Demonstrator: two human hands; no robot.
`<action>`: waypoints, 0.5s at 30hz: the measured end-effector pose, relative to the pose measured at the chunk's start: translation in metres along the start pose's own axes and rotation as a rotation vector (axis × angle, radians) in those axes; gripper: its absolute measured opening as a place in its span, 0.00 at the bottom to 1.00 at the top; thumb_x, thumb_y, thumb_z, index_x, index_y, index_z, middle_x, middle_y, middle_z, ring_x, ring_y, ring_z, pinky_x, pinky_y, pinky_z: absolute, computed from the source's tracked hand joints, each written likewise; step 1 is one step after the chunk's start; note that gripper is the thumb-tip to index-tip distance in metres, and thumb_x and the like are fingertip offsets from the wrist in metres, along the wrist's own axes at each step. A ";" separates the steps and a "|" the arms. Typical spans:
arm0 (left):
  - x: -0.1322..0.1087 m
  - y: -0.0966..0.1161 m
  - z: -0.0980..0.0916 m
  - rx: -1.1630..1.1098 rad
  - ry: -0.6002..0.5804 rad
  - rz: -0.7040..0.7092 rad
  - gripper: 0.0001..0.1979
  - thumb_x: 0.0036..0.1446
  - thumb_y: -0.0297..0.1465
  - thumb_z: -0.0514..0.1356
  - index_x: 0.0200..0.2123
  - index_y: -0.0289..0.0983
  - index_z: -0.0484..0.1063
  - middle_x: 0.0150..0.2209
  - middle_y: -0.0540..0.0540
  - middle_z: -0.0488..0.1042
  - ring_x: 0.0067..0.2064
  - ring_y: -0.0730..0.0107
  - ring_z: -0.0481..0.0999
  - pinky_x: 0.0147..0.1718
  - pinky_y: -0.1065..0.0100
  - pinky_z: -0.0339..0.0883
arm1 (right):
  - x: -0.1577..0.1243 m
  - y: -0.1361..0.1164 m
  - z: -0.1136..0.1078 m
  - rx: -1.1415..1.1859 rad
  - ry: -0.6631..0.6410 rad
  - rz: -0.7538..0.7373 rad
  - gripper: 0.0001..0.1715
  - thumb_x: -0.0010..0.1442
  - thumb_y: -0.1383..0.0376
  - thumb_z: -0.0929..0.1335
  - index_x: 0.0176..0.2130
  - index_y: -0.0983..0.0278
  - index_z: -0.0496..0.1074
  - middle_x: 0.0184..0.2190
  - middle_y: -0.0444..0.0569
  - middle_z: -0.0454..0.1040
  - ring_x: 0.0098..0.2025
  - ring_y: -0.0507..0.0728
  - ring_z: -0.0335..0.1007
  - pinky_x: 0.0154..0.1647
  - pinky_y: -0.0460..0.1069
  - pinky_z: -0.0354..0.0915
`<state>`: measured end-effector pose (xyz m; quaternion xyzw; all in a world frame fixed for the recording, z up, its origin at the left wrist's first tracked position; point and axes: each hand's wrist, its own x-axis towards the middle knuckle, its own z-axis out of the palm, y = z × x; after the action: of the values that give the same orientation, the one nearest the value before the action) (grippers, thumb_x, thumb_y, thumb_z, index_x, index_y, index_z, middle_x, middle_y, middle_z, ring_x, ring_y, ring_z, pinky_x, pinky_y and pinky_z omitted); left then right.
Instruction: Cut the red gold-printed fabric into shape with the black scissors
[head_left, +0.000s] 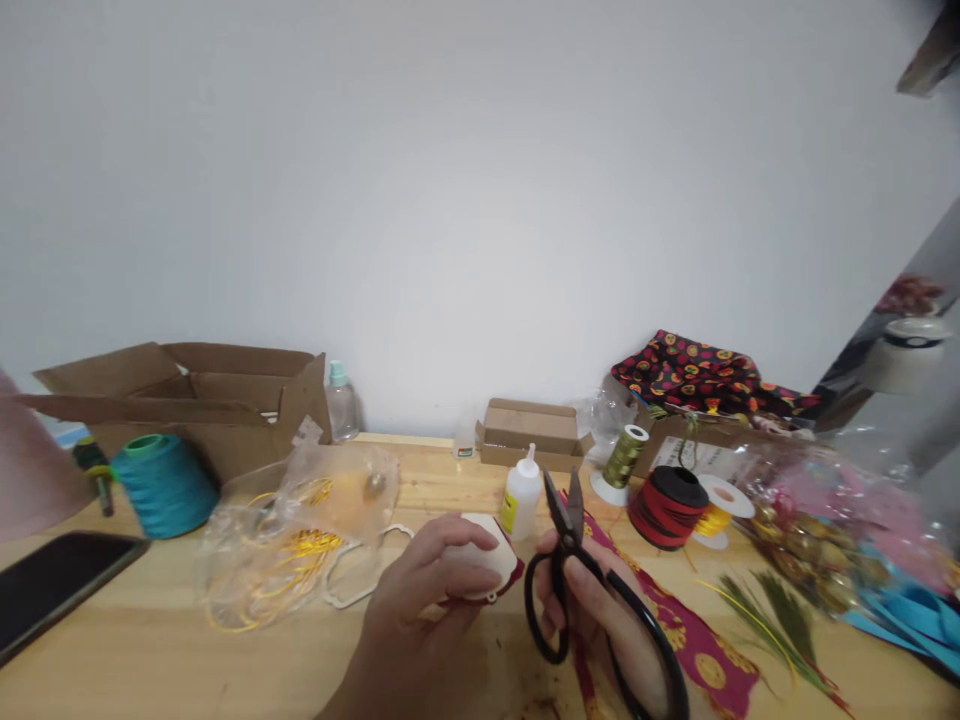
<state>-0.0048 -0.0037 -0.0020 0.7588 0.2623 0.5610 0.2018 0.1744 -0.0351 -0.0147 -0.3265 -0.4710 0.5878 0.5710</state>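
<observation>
My left hand [420,600] is closed around a small white and red padded piece [491,562], held just above the wooden table [150,650]. My right hand [600,620] grips black scissors [566,560] by their large loop handles, blades up and slightly apart, right beside the padded piece. A strip of red fabric with gold patterns [697,650] lies under my right hand. A small white glue bottle [521,495] stands just behind both hands.
A clear bag with yellow cord [300,540], a teal thread cone [165,485], a black phone [52,585] and an open cardboard box [187,395] sit left. Gold, red-black and yellow spools [667,505], patterned fabric [697,375], a small box [529,430] and trinkets in plastic [817,530] lie right.
</observation>
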 end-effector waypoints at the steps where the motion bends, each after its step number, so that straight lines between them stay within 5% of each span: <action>1: -0.001 -0.002 0.001 0.066 0.005 0.102 0.16 0.45 0.16 0.58 0.29 0.45 0.73 0.37 0.50 0.73 0.42 0.68 0.71 0.47 0.63 0.62 | 0.000 -0.001 0.005 0.057 0.004 0.029 0.17 0.55 0.55 0.66 0.40 0.64 0.66 0.22 0.42 0.65 0.21 0.49 0.59 0.22 0.44 0.58; 4: -0.004 -0.003 0.008 0.221 0.006 0.277 0.17 0.47 0.18 0.57 0.32 0.48 0.72 0.42 0.50 0.70 0.46 0.65 0.67 0.52 0.54 0.54 | -0.001 0.000 0.015 0.157 -0.015 0.083 0.15 0.50 0.59 0.70 0.36 0.66 0.68 0.22 0.42 0.66 0.20 0.48 0.59 0.22 0.44 0.59; 7: -0.008 0.002 0.014 0.302 -0.037 0.253 0.16 0.48 0.20 0.56 0.31 0.50 0.73 0.48 0.50 0.66 0.52 0.58 0.60 0.55 0.45 0.44 | -0.001 0.002 0.014 0.142 0.038 0.060 0.15 0.45 0.65 0.72 0.35 0.66 0.69 0.21 0.41 0.67 0.20 0.48 0.60 0.21 0.43 0.58; 10: -0.012 0.006 0.017 0.161 -0.006 0.000 0.18 0.49 0.24 0.55 0.41 0.49 0.70 0.58 0.46 0.54 0.59 0.49 0.49 0.54 0.41 0.40 | 0.000 0.002 0.008 0.022 0.122 0.002 0.16 0.45 0.67 0.71 0.37 0.65 0.69 0.22 0.41 0.69 0.22 0.49 0.61 0.22 0.43 0.58; 12: -0.012 0.006 0.019 -0.134 0.064 -0.259 0.28 0.47 0.28 0.59 0.53 0.48 0.59 0.61 0.43 0.48 0.61 0.47 0.45 0.52 0.43 0.48 | 0.002 -0.002 0.006 -0.073 0.147 -0.044 0.15 0.45 0.67 0.71 0.36 0.65 0.68 0.24 0.41 0.69 0.23 0.49 0.62 0.23 0.42 0.57; 15: -0.010 0.001 0.024 -0.755 0.095 -0.634 0.43 0.41 0.32 0.65 0.58 0.50 0.47 0.58 0.40 0.57 0.56 0.46 0.59 0.45 0.51 0.62 | 0.002 -0.010 0.009 -0.172 0.175 -0.081 0.14 0.44 0.69 0.71 0.34 0.64 0.68 0.24 0.41 0.69 0.24 0.49 0.62 0.24 0.42 0.57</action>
<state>0.0159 -0.0109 -0.0152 0.4891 0.2676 0.5616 0.6113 0.1696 -0.0354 -0.0016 -0.4050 -0.4810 0.4909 0.6030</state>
